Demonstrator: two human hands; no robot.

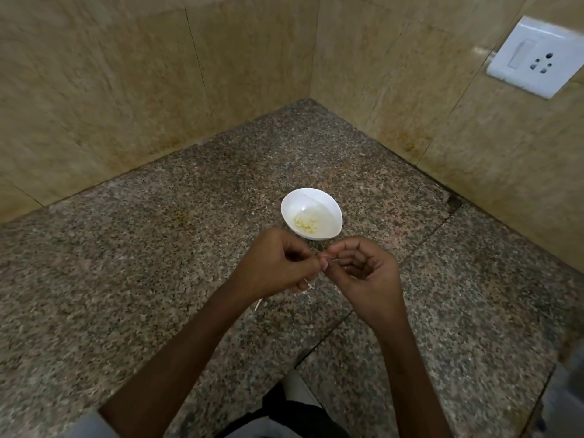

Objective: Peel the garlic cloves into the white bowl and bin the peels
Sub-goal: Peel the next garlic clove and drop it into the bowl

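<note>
At the corner of a speckled granite table (151,248), where 2 beige tiled walls (104,90) meet, a person's bare hands work close together just in front of a white bowl (328,213). The left hand (278,263) is curled, its fingers (292,249) folded inward and pinched on something small at the point where the 2 hands meet; thin pale strips of garlic peel (308,284) stick out beneath it. The right hand (363,270) faces it, fingers (343,251) bent, thumb and forefinger pressed together on the same small item, which is too hidden to identify for certain. Both forearms reach in from the lower edge of the view.

The white bowl stands on the table just beyond the hands, upright, with a small heap of pale yellow peeled garlic cloves (306,223) lying in its bottom. 1 pale sliver (258,304) lies on the table below the left wrist. A white wall socket with a switch (537,56) is mounted on the right-hand wall, well apart from the bowl.
</note>
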